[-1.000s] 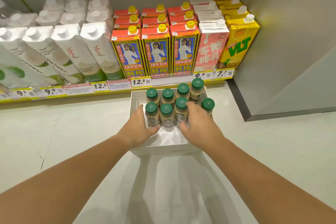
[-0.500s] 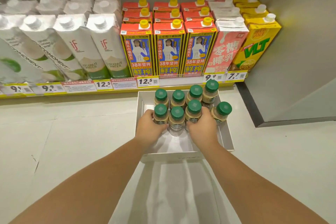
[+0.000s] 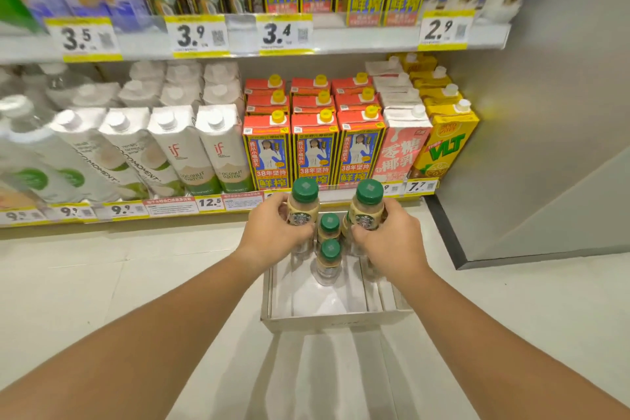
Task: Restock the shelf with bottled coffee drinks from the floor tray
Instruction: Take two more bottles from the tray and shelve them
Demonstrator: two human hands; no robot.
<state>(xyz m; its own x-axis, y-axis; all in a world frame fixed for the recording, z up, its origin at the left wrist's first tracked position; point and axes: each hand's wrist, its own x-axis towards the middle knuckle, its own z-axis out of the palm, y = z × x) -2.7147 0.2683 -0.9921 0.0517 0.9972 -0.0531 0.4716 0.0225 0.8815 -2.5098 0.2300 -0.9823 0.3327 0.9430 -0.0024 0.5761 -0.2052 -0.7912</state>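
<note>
So, quick update, left to right:
Left hand (image 3: 272, 232): wrapped around a green-capped glass coffee bottle (image 3: 302, 206), now lifted clear of the tray.
White cardboard floor tray (image 3: 327, 319): two bottles visible between the hands, others possibly hidden.
Right hand (image 3: 392, 239): closed on a second green-capped bottle (image 3: 367, 206), lifted too.
Meaning: both were down among the pack half a second ago; shelving comes next.

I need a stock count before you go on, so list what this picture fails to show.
- Head view: how many green-capped coffee bottles remain in the white cardboard floor tray; the left hand and right hand, each holding a raised bottle, cover its far part.
- Head view: cartons on the upper shelf; cut off by the top edge.
- Head view: far-left products; blurred.
</note>
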